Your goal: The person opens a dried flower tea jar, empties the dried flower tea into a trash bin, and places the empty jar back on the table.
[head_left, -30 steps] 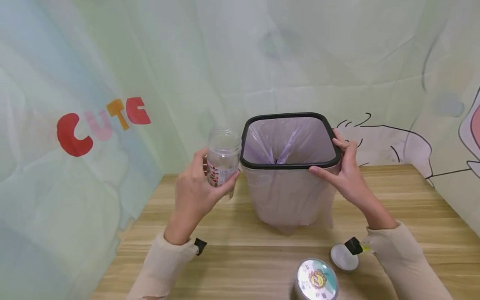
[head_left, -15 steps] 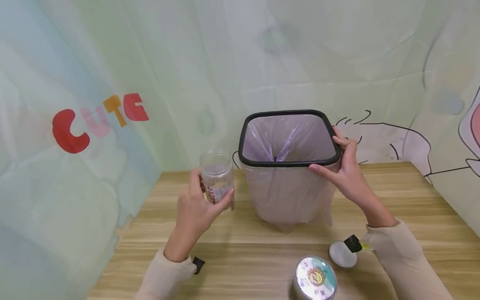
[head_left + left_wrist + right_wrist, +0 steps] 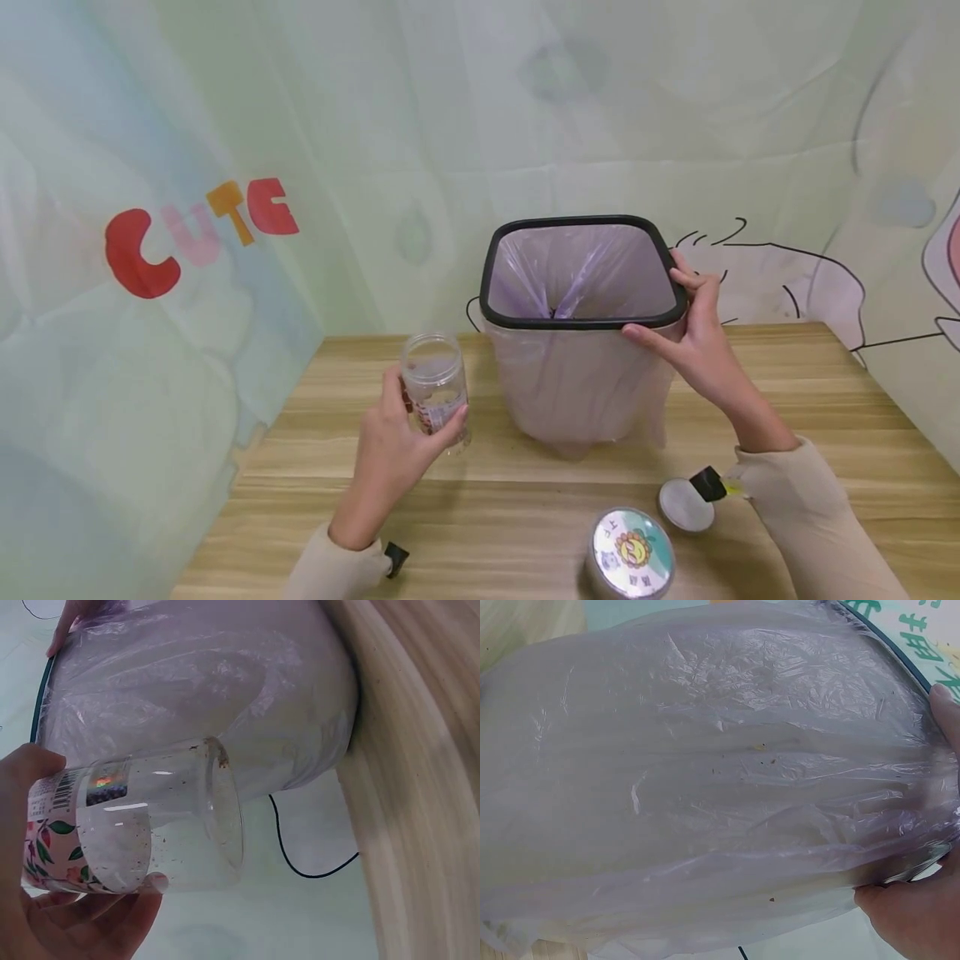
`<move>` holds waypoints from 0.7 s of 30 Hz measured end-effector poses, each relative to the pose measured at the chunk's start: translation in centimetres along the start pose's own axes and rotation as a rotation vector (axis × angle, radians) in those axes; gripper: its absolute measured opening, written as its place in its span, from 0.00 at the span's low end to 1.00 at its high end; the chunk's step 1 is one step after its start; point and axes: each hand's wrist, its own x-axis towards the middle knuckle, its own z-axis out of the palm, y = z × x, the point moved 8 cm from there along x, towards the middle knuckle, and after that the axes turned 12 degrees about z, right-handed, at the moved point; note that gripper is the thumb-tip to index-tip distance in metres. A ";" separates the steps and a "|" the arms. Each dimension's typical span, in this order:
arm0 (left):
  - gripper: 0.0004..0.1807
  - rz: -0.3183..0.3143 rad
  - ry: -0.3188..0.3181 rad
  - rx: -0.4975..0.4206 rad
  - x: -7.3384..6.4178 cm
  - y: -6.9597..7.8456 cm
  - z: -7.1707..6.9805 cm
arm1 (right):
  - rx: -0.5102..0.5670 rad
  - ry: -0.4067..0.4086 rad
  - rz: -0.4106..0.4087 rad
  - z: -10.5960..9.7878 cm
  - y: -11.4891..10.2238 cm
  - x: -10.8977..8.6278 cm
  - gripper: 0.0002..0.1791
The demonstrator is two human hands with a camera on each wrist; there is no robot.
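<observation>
My left hand (image 3: 397, 442) grips a clear plastic jar (image 3: 437, 375) upright, thumb on the near side and fingers round the far side. The jar's threaded mouth is uncovered. The left wrist view shows its floral label (image 3: 56, 847) with a barcode, and small dark specks on the inside near the base. To the right stands a trash bin (image 3: 577, 383) with a black rim (image 3: 585, 323) and a thin purple-tinted bin liner (image 3: 615, 275). My right hand (image 3: 701, 350) holds the bin's right front corner, thumb over the front rim and fingers on the side.
Near the front of the wooden table (image 3: 487, 508) stands a round container (image 3: 632, 554) with a sunflower picture on top. Beside it lies a whitish round disc (image 3: 686, 505), partly behind the right wrist strap. A printed cloth backdrop (image 3: 420, 167) closes off the back and left.
My left hand has brought the jar down from beside the bin's rim towards the table, slightly nearer me. The right hand stays on the bin's rim.
</observation>
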 end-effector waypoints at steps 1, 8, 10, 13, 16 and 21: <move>0.42 -0.006 -0.006 -0.003 -0.2 0.0 0.1 | -0.001 0.001 0.000 0.0 0.0 0.0 0.45; 0.43 -0.045 -0.032 -0.047 -1.0 -0.4 0.6 | 0.007 -0.001 -0.009 -0.1 0.0 0.1 0.44; 0.43 -0.048 -0.045 -0.059 -1.1 -0.4 0.8 | 0.013 -0.001 -0.013 -0.1 -0.1 0.0 0.43; 0.43 -0.048 -0.062 -0.090 -1.3 -0.5 1.1 | 0.024 -0.004 -0.018 -0.1 -0.1 0.0 0.43; 0.42 -0.059 -0.079 -0.131 -1.7 -0.7 1.4 | 0.028 -0.007 -0.018 0.0 -0.2 0.0 0.43; 0.40 -0.119 -0.115 -0.196 -2.6 -1.3 2.1 | 0.039 -0.009 -0.021 0.0 -0.2 0.0 0.42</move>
